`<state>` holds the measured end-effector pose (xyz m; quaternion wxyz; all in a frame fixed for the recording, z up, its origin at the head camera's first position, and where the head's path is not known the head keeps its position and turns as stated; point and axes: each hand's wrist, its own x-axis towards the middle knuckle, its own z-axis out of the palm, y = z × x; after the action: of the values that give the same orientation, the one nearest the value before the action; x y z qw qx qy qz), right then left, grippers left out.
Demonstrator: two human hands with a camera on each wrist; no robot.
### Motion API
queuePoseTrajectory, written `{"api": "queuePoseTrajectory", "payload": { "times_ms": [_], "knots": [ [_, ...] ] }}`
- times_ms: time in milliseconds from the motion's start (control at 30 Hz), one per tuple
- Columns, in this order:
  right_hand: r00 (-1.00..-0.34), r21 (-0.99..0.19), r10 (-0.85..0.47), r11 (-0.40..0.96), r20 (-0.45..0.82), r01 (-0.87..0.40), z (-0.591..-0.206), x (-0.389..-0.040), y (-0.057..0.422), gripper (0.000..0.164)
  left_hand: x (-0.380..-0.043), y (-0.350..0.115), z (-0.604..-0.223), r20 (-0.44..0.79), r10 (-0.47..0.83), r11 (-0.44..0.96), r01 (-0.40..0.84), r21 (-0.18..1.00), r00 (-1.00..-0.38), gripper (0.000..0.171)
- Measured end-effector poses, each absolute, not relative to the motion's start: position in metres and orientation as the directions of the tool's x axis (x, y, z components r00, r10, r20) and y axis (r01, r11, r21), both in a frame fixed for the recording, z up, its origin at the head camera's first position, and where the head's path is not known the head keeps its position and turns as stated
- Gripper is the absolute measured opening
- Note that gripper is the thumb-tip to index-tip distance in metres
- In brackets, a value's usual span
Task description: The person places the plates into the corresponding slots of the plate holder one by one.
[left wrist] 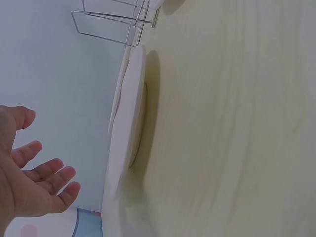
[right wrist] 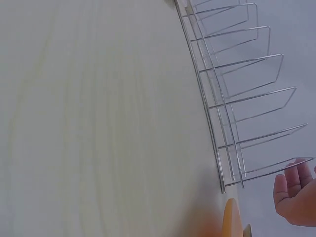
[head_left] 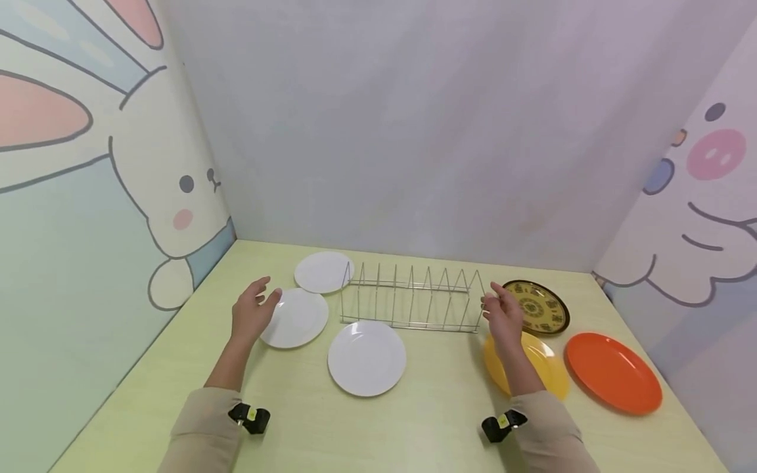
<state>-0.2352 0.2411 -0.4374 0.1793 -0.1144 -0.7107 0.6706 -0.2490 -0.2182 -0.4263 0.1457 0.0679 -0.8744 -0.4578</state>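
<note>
My left hand [head_left: 254, 312] hovers over the left edge of a white plate [head_left: 298, 320], fingers loosely spread and nothing in them. In the left wrist view that hand [left wrist: 37, 173] is apart from the plate [left wrist: 129, 113]. A wire dish rack [head_left: 411, 325] with a row of upright dividers stands on the table. By the rack's right end is my right hand [head_left: 504, 315], its fingers relaxed and bent a little. Its fingertips overlap the end wire in the right wrist view, where part of the hand [right wrist: 298, 197] is cut off. Neither hand holds anything.
Two more white plates, one behind [head_left: 322, 272] and one in front [head_left: 367, 359], lie near the rack. On the right are a patterned brown plate [head_left: 541, 307], a yellow plate [head_left: 547, 368] and an orange oval plate [head_left: 613, 373]. Walls enclose the table [head_left: 378, 433] at the back and sides.
</note>
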Motion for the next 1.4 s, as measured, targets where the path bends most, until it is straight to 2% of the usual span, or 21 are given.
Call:
{"api": "queuePoseTrajectory", "payload": {
  "times_ms": [467,700,1000,1400],
  "knots": [
    [-0.916,-0.998,0.395,0.01,0.064,-0.065,-0.439,-0.25,0.242,0.035,-0.27,-0.216,-0.43,0.117,-0.311,0.5,-0.058,0.864,-0.943,0.049],
    [-0.93,-0.999,0.366,-0.003,0.036,-0.039,-0.441,-0.251,0.244,0.029,-0.284,-0.215,-0.436,0.13,-0.279,0.528,-0.039,0.848,-0.951,0.048],
    [-0.945,-1.0,0.326,-0.016,0.011,-0.017,-0.442,-0.251,0.245,0.031,-0.3,-0.214,-0.442,0.128,-0.236,0.557,-0.026,0.83,-0.963,0.051],
    [-0.945,-0.997,0.317,0.042,0.079,-0.069,-0.444,-0.254,0.244,0.03,-0.332,-0.217,-0.447,0.054,-0.182,0.527,-0.051,0.849,-0.982,0.061]
  ]
}}
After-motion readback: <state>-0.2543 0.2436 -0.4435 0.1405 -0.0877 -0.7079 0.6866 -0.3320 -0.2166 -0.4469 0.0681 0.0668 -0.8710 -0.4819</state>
